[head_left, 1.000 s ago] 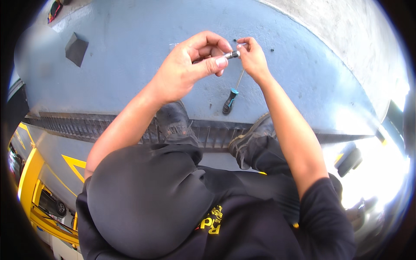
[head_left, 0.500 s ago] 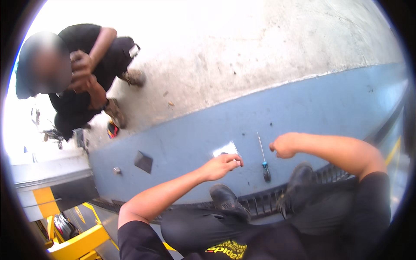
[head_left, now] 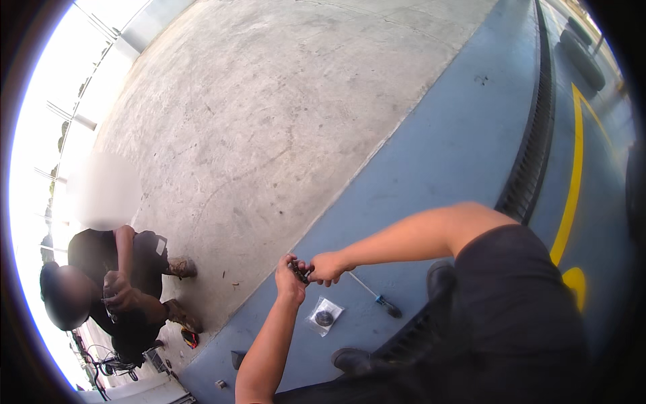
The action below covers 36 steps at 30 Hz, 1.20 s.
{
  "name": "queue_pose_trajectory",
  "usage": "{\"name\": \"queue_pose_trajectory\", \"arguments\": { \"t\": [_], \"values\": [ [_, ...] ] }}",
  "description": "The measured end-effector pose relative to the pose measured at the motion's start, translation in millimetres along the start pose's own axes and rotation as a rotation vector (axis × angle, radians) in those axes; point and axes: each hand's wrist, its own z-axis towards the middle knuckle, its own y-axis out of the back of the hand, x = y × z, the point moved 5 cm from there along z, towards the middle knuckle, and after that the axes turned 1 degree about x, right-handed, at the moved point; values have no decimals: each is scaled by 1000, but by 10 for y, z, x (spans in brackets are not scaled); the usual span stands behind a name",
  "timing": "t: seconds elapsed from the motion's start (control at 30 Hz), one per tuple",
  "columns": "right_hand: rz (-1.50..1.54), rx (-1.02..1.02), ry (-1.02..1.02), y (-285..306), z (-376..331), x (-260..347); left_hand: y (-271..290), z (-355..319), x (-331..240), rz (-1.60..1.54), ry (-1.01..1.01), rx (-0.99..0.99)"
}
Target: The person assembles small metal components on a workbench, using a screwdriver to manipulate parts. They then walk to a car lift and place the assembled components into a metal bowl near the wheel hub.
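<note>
My left hand (head_left: 289, 284) is closed around a small dark part (head_left: 299, 272) that looks like metal; its exact kind is too small to tell. The fingers of my right hand (head_left: 328, 268) are pinched against the same part from the right side. Below the hands, a clear plastic bag (head_left: 332, 327) lies on the blue floor with a round black piece (head_left: 324, 318) on or in it. A screwdriver (head_left: 389, 307) with a dark and blue handle rests to the right of the bag, its thin shaft pointing up under my right hand.
Another person (head_left: 131, 296) crouches at the left with hands together, near a red and black object (head_left: 190, 338). A dark block (head_left: 237, 359) and a small metal piece (head_left: 220, 384) lie by my left forearm. A drain grate (head_left: 531, 135) and tires (head_left: 581, 59) are at the right.
My hands, apart before, have come together on the dark part. The view has swung, showing more floor and the grate. The round black piece on the bag now shows in full.
</note>
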Motion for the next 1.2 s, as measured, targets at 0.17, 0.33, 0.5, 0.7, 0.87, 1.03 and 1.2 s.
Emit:
{"name": "queue_pose_trajectory", "arguments": {
  "t": [0.17, 0.33, 0.5, 0.7, 0.87, 1.03, 1.2],
  "values": [
    [241, -191, 141, 167, -535, 478, -300, -166, -367, -212, -190, 51],
    [95, -500, 291, 529, -351, 448, -489, -157, -623, -69, -318, 194],
    [-466, -130, 288, 565, -975, 612, -130, -888, -817, 791, -418, 310],
    [-596, -93, 109, 16, -1224, 735, 220, -1207, -286, 947, -558, 329],
    [-686, -31, 55, -378, -1299, 861, 452, -1475, 3, 836, -764, 343],
    [-645, 24, 214, -471, -1228, 864, 528, -1551, -20, 971, -828, 307],
    [-451, 55, 55, -618, -1240, 941, 654, -1639, 9, 993, -935, 299]
  ]
}}
